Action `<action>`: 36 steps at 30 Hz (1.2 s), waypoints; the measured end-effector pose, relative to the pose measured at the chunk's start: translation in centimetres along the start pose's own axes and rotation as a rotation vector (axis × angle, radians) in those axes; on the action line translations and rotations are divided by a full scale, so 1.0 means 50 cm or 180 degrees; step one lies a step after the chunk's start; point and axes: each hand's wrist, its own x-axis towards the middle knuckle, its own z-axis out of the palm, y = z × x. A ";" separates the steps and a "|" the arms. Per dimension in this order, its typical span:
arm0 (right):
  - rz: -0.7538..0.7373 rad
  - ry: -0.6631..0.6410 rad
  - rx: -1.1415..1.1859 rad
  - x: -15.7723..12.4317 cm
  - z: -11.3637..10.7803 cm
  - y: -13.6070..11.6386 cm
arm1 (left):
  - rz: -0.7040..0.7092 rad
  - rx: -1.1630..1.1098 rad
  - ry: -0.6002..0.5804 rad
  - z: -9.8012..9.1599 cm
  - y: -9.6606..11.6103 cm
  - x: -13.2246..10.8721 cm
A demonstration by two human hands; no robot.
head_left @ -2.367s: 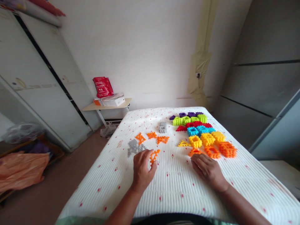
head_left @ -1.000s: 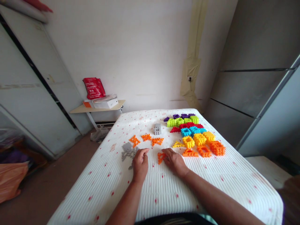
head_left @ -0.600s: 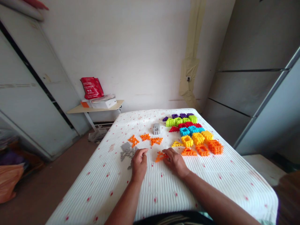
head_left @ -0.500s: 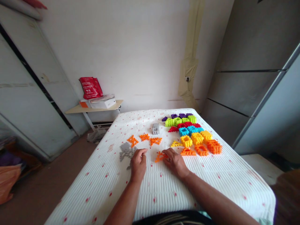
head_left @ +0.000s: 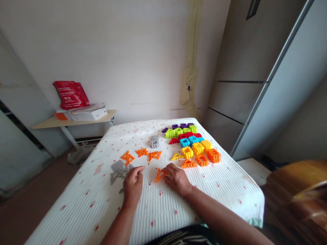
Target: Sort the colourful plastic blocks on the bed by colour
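Near the middle of the white quilted cover (head_left: 163, 217), my right hand (head_left: 178, 180) has its fingers closed on the right end of an orange interlocking block piece (head_left: 158, 175), which lies low at the cover. To its left, my left hand (head_left: 133, 183) rests with loosely bent fingers, thumb a little apart, and nothing visible in them. Beside that hand is a cluster of flat grey block pieces (head_left: 118, 170), partly hidden by it. Beyond the hands lie three loose orange pieces, one of them an orange lattice piece (head_left: 154, 155). A grey block stack (head_left: 154, 142) stands farther back.
Rows of blocks fill the right side: purple (head_left: 183, 126), green (head_left: 178, 132), red (head_left: 174, 140), blue (head_left: 185, 142), yellow (head_left: 198, 148) and orange blocks (head_left: 214, 155). A side table (head_left: 48, 122) holds a red bag (head_left: 70, 95) and a white box (head_left: 89, 114). A refrigerator (head_left: 230, 98) stands right.
The camera view has turned to the right, so everything sits farther left in the picture. My right hand stays on the orange piece, which looks slightly turned; my left hand keeps much the same pose.
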 end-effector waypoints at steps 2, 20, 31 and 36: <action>-0.0046 -0.0018 -0.0047 0.000 -0.003 -0.002 | -0.0003 0.0016 -0.0013 0.000 -0.002 0.000; 0.0300 0.1392 -0.0759 -0.055 -0.088 0.080 | 0.0017 0.0113 -0.0052 -0.002 -0.009 0.001; 0.0830 0.1183 -0.1115 -0.078 -0.112 0.116 | 0.0018 0.0121 -0.0026 0.000 -0.020 -0.004; 0.0889 0.1147 -0.1110 -0.080 -0.112 0.119 | 0.0015 0.0118 -0.0033 -0.001 -0.016 -0.003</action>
